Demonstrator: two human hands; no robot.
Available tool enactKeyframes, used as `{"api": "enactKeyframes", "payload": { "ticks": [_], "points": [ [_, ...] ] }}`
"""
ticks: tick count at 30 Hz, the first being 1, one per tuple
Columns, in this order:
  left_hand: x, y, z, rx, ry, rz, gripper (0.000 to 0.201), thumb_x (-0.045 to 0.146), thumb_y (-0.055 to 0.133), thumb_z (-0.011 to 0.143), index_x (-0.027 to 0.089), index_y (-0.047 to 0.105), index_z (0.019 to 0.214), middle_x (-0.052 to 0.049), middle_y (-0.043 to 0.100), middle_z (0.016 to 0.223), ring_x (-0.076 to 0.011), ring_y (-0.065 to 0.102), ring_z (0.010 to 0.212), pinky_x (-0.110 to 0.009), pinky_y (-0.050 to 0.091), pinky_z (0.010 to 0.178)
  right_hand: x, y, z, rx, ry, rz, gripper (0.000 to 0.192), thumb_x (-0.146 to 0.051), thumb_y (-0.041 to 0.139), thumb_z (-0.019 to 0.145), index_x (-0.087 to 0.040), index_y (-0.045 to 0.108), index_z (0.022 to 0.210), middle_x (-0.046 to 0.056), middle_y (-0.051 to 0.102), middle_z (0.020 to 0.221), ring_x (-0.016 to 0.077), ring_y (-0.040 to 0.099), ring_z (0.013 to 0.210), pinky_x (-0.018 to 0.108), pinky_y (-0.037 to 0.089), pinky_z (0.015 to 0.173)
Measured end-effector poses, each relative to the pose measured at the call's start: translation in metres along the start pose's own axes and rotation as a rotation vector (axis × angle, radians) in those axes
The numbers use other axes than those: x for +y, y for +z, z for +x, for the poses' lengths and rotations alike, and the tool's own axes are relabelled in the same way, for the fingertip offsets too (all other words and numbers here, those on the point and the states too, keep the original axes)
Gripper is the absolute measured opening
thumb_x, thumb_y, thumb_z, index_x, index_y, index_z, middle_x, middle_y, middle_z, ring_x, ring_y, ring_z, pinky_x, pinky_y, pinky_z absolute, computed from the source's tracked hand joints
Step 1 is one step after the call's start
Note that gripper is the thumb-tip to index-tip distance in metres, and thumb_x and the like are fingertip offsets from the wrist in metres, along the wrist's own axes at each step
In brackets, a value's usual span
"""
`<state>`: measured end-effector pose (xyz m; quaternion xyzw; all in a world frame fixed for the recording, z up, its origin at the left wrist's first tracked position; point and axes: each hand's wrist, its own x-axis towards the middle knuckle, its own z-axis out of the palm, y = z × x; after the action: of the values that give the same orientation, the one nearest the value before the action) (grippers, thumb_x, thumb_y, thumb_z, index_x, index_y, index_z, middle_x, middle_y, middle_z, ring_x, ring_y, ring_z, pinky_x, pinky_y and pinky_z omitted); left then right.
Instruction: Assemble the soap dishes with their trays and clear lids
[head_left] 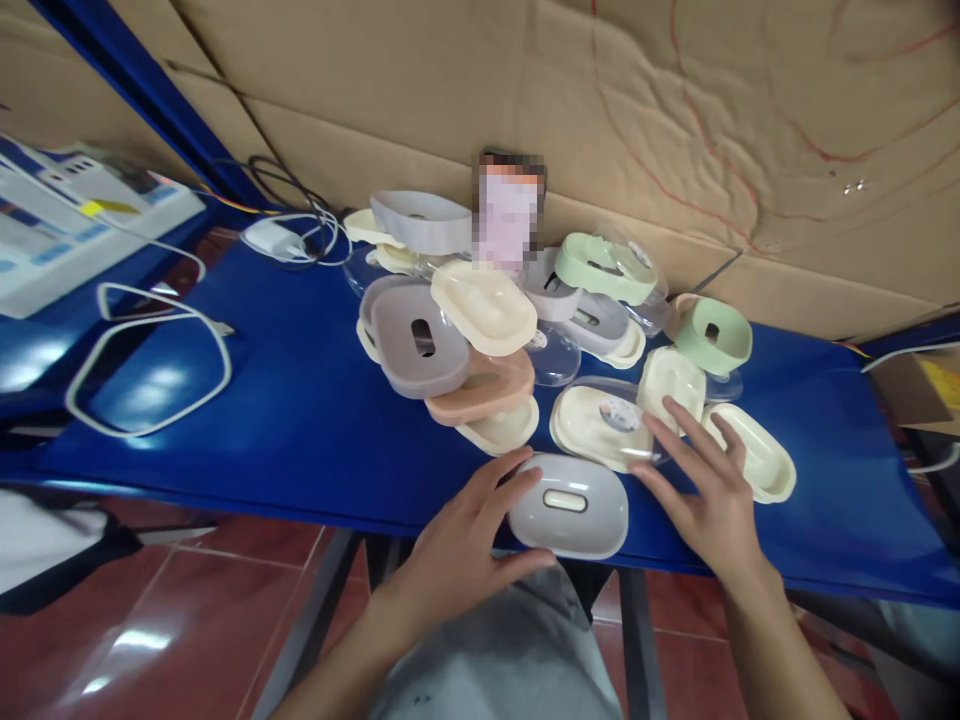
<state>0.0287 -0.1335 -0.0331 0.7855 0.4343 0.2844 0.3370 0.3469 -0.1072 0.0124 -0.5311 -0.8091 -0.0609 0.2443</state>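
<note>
A grey oval soap dish (551, 520) with a cream slot insert lies at the table's front edge. My left hand (469, 530) is curled round its left end, fingers at the far rim and thumb at the near rim. My right hand (709, 490) is open with fingers spread. Its thumb and index finger are at the right end of a clear lid (621, 413) with a round sticker, which lies over a cream tray (581, 425). Beside those fingers are another cream tray (671, 375) and a longer cream tray (765, 460).
Behind are piled grey boxes (420, 340), a peach dish (484, 385), a cream tray (484, 305) and green boxes (604, 268). A phone with a blurred screen (510, 215) leans on the cardboard (375, 80). A white cable (150, 320) and charger (274, 240) lie left.
</note>
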Motion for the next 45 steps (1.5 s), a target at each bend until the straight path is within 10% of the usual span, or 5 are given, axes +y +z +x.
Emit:
{"api": "enactKeyframes", "payload": {
  "ticks": [10,36,40,45],
  "points": [
    [-0.003,-0.005,0.002,-0.081,0.057,0.035,0.093,0.045,0.081,0.096,0.047,0.024,0.169,-0.010,0.041,0.171,-0.0346,0.049,0.155,-0.055,0.054,0.120,-0.057,0.015,-0.070,-0.071,-0.109,0.227,0.056,-0.020,0.074,0.099,-0.025,0.060,0.153,0.015,0.048,0.167,0.0353,0.053,0.151,0.059,0.042,0.123],
    [0.001,-0.011,0.006,-0.145,0.094,0.053,0.100,0.049,0.087,0.090,0.040,0.028,0.169,-0.012,0.044,0.170,-0.0364,0.048,0.155,-0.059,0.051,0.121,-0.055,0.018,-0.084,-0.038,-0.043,0.269,0.071,-0.024,0.074,0.099,-0.035,0.048,0.164,0.013,0.057,0.151,0.0368,0.062,0.143,0.054,0.064,0.111],
    [0.002,-0.009,0.000,-0.096,0.119,0.112,0.094,0.055,0.078,0.096,0.037,0.024,0.171,-0.015,0.036,0.175,-0.0366,0.048,0.155,-0.056,0.055,0.117,-0.024,-0.006,-0.094,0.206,0.070,0.065,0.080,-0.025,0.086,0.089,-0.040,0.055,0.160,0.011,0.063,0.142,0.0376,0.070,0.128,0.057,0.064,0.109],
    [0.014,-0.005,0.013,-0.028,0.238,0.241,0.055,0.037,0.060,0.110,0.027,0.043,0.162,-0.014,0.050,0.166,-0.0311,0.053,0.150,-0.052,0.053,0.119,0.108,-0.042,-0.109,0.602,0.485,-0.215,0.087,-0.039,0.106,0.059,-0.038,0.076,0.140,0.021,0.063,0.141,0.0470,0.068,0.126,0.053,0.067,0.084]
  ]
}}
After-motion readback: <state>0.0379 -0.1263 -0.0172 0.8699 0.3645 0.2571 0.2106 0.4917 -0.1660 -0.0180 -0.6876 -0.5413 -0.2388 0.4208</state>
